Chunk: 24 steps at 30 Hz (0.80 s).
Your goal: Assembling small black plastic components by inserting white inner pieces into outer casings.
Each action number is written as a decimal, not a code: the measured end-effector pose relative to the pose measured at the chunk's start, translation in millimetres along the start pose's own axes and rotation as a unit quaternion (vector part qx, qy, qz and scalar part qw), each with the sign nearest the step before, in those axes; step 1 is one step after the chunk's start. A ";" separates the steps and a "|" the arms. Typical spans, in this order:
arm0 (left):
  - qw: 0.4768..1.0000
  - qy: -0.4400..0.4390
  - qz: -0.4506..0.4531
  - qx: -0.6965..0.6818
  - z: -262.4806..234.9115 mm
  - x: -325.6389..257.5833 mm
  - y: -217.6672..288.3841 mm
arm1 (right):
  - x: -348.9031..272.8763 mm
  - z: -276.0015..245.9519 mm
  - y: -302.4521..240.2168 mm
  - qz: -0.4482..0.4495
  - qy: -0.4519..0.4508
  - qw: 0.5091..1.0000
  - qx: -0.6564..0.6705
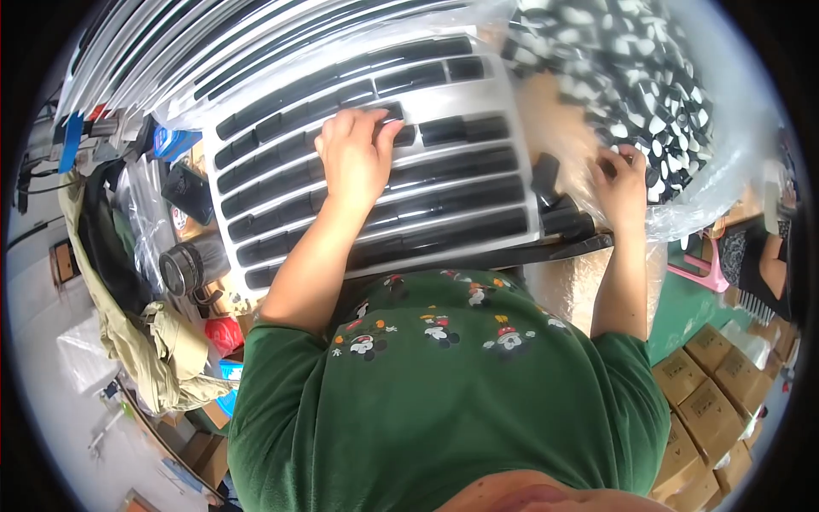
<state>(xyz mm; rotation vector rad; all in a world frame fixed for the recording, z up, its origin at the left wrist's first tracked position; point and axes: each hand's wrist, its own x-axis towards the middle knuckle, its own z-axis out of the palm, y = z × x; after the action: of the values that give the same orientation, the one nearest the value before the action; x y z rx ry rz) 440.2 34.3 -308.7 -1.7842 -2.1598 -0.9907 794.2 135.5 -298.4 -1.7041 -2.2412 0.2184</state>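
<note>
A silver grille (478, 98) with rows of black slots lies flat in front of me. My left hand (357, 158) rests on its upper middle, fingertips pressed onto a black slot insert, nothing visibly held. My right hand (623, 183) reaches into the mouth of a clear plastic bag (725, 162) full of small black-and-white parts (631, 68); its fingers are curled among them, and whether they grip one is hidden. A few loose black pieces (563, 218) lie between the grille's right end and the bag.
More grilles wrapped in plastic (213, 51) are stacked behind. A dark cup (183, 266) and a khaki garment (162, 350) sit at the left. Cardboard boxes (708, 401) are piled at the lower right, by a pink plastic item (704, 275). Another person's arm (772, 260) shows at the right edge.
</note>
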 end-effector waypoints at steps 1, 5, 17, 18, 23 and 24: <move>1.000 -0.021 -0.016 -0.001 -1.0 1.1 -1.0 | 0.1 -0.5 -0.3 -0.002 0.012 1.000 0.005; 0.998 -0.040 -0.034 0.044 -9.3 -6.2 -12.7 | 1.5 5.2 11.1 0.053 0.063 0.988 0.131; 0.916 -0.393 -0.012 -0.081 -61.9 28.1 -41.5 | 0.0 -3.1 -20.4 0.106 0.002 0.706 0.700; 0.909 -0.412 0.023 -0.064 -63.0 31.0 -40.3 | -1.2 -0.3 -29.7 0.087 -0.043 0.691 0.717; 0.910 -0.399 0.094 -0.064 -57.9 24.7 -41.6 | -12.9 9.5 -85.7 0.058 -0.228 0.596 0.767; 0.930 -0.348 0.078 -0.092 -60.3 19.2 -39.2 | -12.8 12.2 -95.1 0.060 -0.273 0.571 0.772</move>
<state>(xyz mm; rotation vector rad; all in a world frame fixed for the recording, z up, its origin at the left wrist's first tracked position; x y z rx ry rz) 382.3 12.3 -267.4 -2.6682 -2.2658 -0.5817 706.6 97.6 -282.5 -0.6391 -1.0354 2.1439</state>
